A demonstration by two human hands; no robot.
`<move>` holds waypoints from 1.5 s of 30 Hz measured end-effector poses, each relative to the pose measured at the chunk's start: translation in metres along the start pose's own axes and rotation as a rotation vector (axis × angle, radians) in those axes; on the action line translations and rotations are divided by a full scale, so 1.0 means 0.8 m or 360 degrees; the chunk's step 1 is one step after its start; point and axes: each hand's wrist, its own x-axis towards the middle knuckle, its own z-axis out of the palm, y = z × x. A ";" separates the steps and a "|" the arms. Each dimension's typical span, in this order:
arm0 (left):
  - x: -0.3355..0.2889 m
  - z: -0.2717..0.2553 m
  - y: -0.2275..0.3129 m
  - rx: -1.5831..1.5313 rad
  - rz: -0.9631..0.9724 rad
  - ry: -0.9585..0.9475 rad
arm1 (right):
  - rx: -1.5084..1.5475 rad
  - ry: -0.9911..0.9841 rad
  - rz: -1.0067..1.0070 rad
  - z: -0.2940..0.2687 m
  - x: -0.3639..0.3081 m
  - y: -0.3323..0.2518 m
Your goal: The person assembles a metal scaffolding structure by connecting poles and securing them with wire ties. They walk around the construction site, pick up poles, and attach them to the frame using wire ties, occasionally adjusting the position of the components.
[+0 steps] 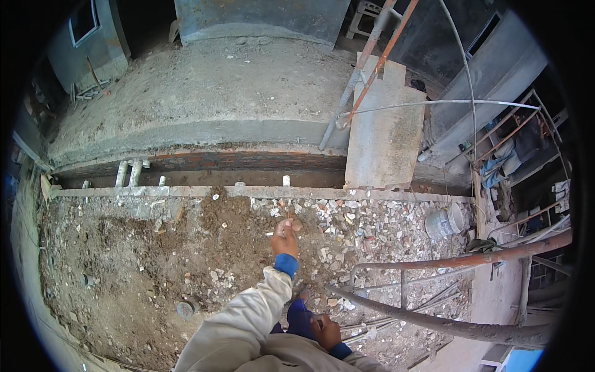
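Observation:
My left hand (pixel 284 239) reaches out over the rubble, its fingers drawn together. A short white stick-like piece (pixel 269 234) shows beside the fingers; whether it is gripped or lies on the ground behind, I cannot tell. Just past the fingertips is a brownish lump (pixel 297 225), like a stone or bit of brick. My right hand (pixel 325 332) is close to my body beside my dark blue trouser leg (pixel 300 319), with its fingers curled. What it holds, if anything, is hidden. Loose soil and broken stones (pixel 338 217) surround the left hand.
Ahead runs a brick-lined trench (pixel 248 162) with white pipe stubs (pixel 134 173). A board (pixel 384 139) bridges it beside an orange scaffold pole (pixel 381 62). To the right are a white bucket (pixel 444 222) and rusty metal frame bars (pixel 458 260). A round pipe end (pixel 185 309) protrudes at left.

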 end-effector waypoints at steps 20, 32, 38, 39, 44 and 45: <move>-0.137 -0.036 0.276 0.0383 -0.0096 -0.1995 | 0.1654 0.0732 -0.0727 -0.243 0.059 -0.204; -0.154 -0.046 0.246 0.0630 0.0326 -0.1996 | 0.1562 0.0967 -0.0617 -0.216 0.000 -0.188; -0.168 -0.051 0.232 0.0479 0.0748 -0.1958 | 0.1383 0.1056 -0.0572 -0.219 0.004 -0.169; -0.168 -0.054 0.234 0.0481 0.0628 -0.2033 | 0.1313 0.1036 -0.0558 -0.220 0.003 -0.166; -0.168 -0.059 0.253 0.0512 0.0444 -0.2206 | 0.1219 0.0927 -0.0634 -0.222 -0.007 -0.171; -0.165 -0.052 0.258 0.0326 0.0058 -0.2235 | 0.1182 0.0865 -0.0649 -0.223 -0.010 -0.173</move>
